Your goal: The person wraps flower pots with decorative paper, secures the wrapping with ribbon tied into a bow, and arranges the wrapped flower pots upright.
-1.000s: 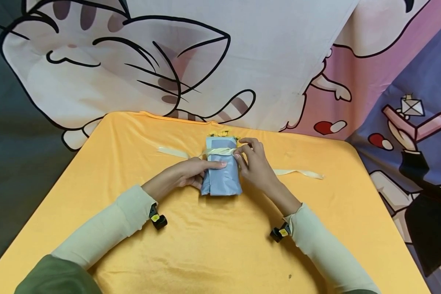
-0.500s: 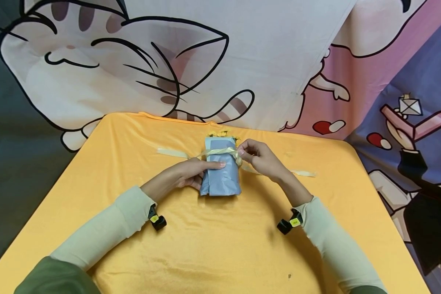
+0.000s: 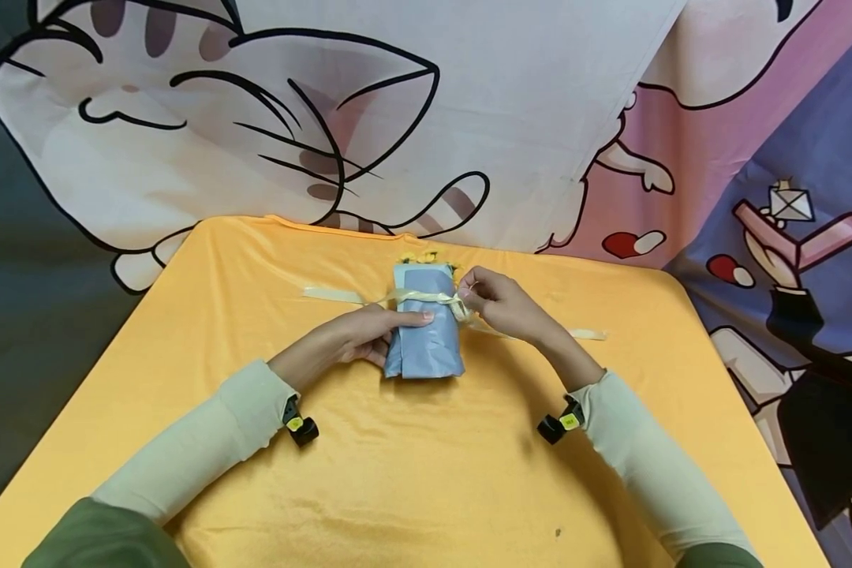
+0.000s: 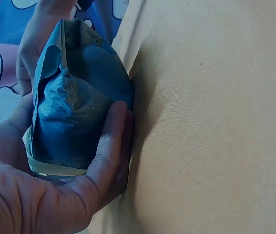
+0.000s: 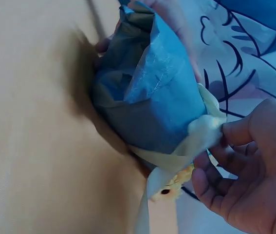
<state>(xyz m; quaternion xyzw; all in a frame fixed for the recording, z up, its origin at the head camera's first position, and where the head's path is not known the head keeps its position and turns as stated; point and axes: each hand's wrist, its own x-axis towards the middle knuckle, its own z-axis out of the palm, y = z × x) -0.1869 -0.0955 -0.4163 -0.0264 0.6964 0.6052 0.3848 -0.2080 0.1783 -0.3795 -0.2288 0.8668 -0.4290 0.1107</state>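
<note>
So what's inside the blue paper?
What look like yellow flowers peek past the far end of the blue paper, beyond the ribbon. The paper covers the rest; I can't see further in.

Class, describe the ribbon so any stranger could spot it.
On the yellow table, the left hand grips a blue bundle with yellow flowers at its far end. The ribbon crosses it near them, pinched by the right hand. Unlike the broad bundle, it is a narrow cream strip trailing out to both sides.
</note>
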